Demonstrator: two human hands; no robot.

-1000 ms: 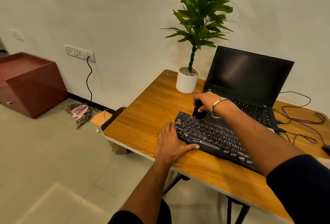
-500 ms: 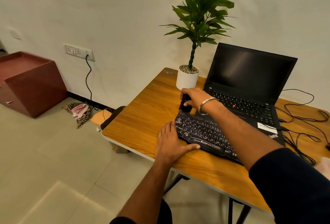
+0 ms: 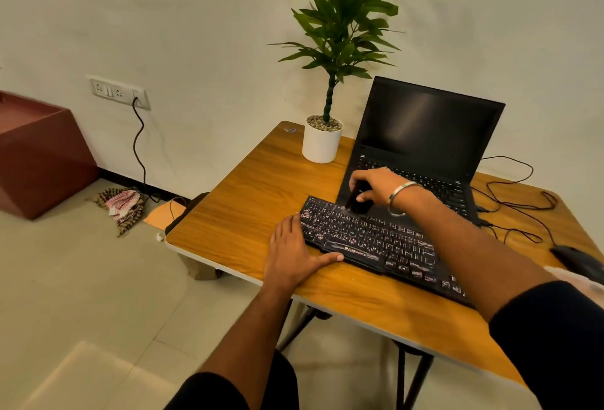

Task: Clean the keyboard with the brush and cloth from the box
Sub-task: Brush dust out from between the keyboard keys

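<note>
Right of centre in the frame, my right hand point(image 3: 376, 186) had its grip curled round the dark brush point(image 3: 358, 202), whose lower end met the top row of the black keyboard point(image 3: 369, 239) near its upper-left corner. My left hand point(image 3: 291, 254) lay flat with straight fingers on the wooden table point(image 3: 248, 210), thumb against the keyboard's near edge, steadying it and holding nothing. By my judgement the brushing was under way and not finished: pale marks showed across many keys, though I could not tell dust from worn lettering. The cloth and the box were not in view, so the wiping looked yet to be done. Behind the keyboard stood an open laptop point(image 3: 425, 128), and a potted plant point(image 3: 322, 143) just to its left.
</note>
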